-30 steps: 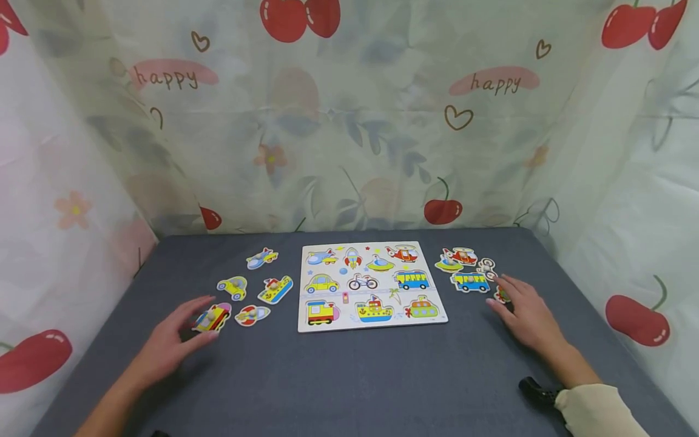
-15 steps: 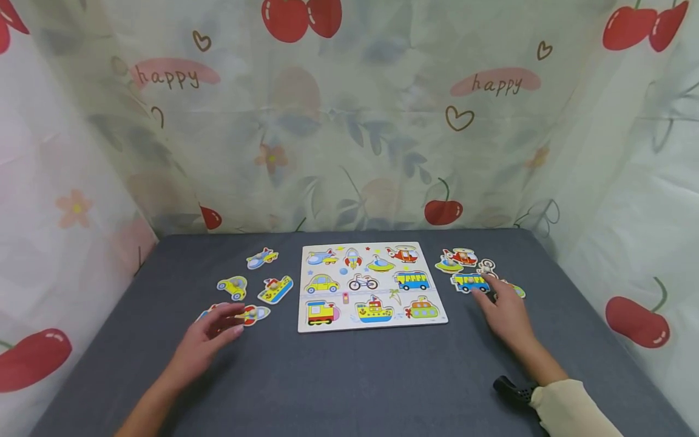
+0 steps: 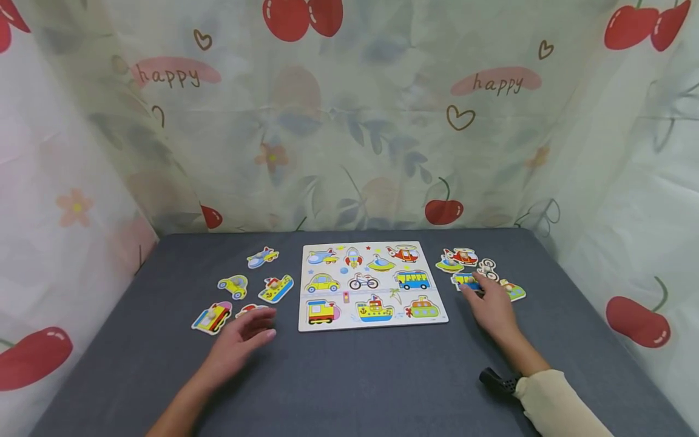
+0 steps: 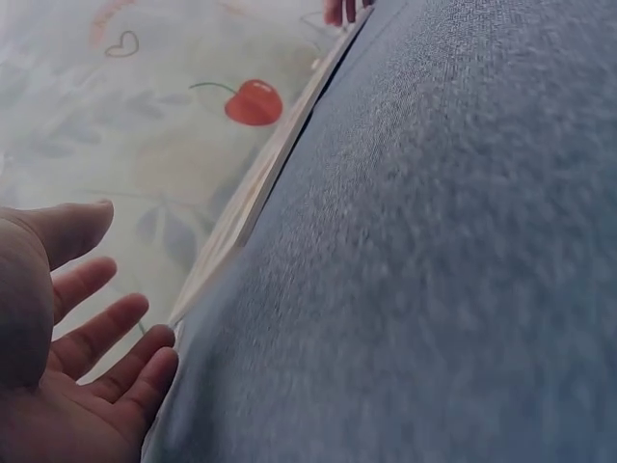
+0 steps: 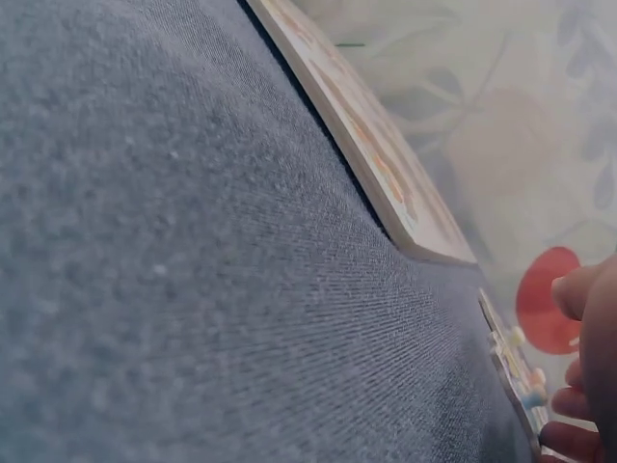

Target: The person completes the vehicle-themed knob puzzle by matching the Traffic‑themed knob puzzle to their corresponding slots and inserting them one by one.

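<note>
Left hand (image 3: 233,345) — loosely spread, right hand (image 3: 493,308) outstretched

In the head view, I read diffuse, fairly even light. The right side curtain (image 3: 650,212) registers brightest, the dark grey tablecloth (image 3: 355,382) darkest. Soft-edged shadow falls beneath the left hand (image 3: 233,346) and along its forearm. Print on the puzzle board (image 3: 347,320) is legible; wide-angle stretch splays the frame's edges.

Both wrist views are softer, with a cool grey cast. On the left wrist feed, cloth texture blurs toward the lower right, and the printed cherry (image 4: 254,102) is soft. On the right wrist feed, I cannot resolve the board's artwork.
</note>
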Available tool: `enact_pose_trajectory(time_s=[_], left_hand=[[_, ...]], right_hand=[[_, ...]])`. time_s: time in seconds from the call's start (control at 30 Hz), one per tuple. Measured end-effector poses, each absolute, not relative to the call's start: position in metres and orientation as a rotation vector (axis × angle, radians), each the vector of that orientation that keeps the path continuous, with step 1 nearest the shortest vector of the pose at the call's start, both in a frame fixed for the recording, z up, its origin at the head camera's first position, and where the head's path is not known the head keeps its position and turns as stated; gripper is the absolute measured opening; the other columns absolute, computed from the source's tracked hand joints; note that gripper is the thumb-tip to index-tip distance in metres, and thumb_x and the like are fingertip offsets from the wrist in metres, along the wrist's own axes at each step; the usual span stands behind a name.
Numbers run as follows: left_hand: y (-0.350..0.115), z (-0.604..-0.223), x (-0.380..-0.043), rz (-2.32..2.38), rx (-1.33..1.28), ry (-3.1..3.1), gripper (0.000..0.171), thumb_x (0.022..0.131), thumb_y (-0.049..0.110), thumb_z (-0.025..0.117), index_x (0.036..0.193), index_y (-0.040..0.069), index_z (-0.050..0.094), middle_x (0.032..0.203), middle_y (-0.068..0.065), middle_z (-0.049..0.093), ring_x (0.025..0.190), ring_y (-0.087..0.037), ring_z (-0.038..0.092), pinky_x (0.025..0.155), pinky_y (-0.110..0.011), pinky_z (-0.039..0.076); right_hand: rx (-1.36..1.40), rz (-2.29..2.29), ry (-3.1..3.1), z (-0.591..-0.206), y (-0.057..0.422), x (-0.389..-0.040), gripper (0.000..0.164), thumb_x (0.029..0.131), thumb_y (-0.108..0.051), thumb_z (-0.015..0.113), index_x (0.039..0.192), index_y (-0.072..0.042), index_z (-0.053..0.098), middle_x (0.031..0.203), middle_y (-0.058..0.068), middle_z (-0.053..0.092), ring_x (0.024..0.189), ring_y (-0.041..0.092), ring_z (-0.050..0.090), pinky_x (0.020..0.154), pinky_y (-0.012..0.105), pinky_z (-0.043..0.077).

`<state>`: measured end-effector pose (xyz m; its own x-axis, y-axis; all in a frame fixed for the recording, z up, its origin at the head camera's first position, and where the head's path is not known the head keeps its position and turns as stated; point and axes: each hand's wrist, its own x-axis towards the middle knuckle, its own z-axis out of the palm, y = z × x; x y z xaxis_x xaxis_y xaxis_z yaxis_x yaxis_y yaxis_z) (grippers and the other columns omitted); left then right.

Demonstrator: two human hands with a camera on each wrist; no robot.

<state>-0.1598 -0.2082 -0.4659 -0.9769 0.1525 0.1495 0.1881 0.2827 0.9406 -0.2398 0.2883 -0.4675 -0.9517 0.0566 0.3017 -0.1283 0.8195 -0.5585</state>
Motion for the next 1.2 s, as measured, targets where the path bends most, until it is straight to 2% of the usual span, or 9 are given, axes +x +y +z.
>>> enact_pose_trajectory(time_s=[0.23,0.33,0.53,0.8,1.0,1.2], left_hand=[[-0.197,-0.465,-0.168,-1.823,-0.338,-2.547,0.041,0.090,0.015,0.071,0.127,0.002,0.060,0.125,-0.016,0.061,0.114,-0.032,0.059,0.090,-0.023,0.048],[-0.191,-0.465,-0.173,-1.803,-0.302,-2.595,0.041,0.090,0.017,0.071,0.128,0.004,0.060,0.126,-0.014,0.061,0.114,-0.030,0.059,0.092,-0.027,0.048],[-0.180,-0.466,-0.181,-1.764,-0.297,-2.645,0.042,0.090,0.018,0.071,0.128,0.006,0.061,0.127,-0.013,0.061,0.113,-0.030,0.059,0.095,-0.041,0.048],[-0.167,-0.471,-0.194,-1.559,-0.370,-2.737,0.042,0.087,0.020,0.074,0.126,0.011,0.064,0.124,-0.006,0.062,0.113,-0.024,0.057,0.099,-0.046,0.044],[-0.160,-0.472,-0.201,-1.172,-0.569,-2.836,0.045,0.083,0.023,0.078,0.124,0.011,0.065,0.131,-0.008,0.057,0.124,-0.029,0.048,0.105,-0.051,0.036],[-0.155,-0.474,-0.203,-0.956,-0.621,-2.890,0.052,0.081,0.025,0.080,0.128,0.010,0.063,0.136,-0.011,0.052,0.129,-0.033,0.042,0.106,-0.051,0.034]], right_hand=[[0.140,0.752,-2.644,-0.475,0.287,-0.246,0.038,0.091,-0.014,0.066,0.119,0.012,0.061,0.121,0.032,0.058,0.117,0.048,0.049,0.101,0.059,0.032],[0.130,0.731,-2.670,-0.476,0.288,-0.248,0.041,0.091,-0.016,0.065,0.121,0.013,0.059,0.123,0.032,0.057,0.120,0.048,0.046,0.103,0.059,0.028],[0.136,0.680,-2.693,-0.476,0.290,-0.253,0.039,0.089,-0.013,0.066,0.119,0.012,0.061,0.121,0.031,0.059,0.117,0.047,0.049,0.102,0.058,0.029],[0.081,0.666,-2.720,-0.474,0.292,-0.258,0.035,0.088,-0.005,0.064,0.119,0.011,0.062,0.121,0.031,0.058,0.114,0.049,0.047,0.105,0.061,0.025],[0.062,0.647,-2.696,-0.476,0.292,-0.261,0.031,0.087,-0.002,0.064,0.116,0.009,0.065,0.119,0.032,0.058,0.112,0.051,0.047,0.098,0.060,0.033],[0.007,0.654,-2.681,-0.477,0.293,-0.265,0.029,0.086,-0.001,0.063,0.112,0.009,0.067,0.113,0.031,0.059,0.105,0.049,0.051,0.090,0.058,0.037]])
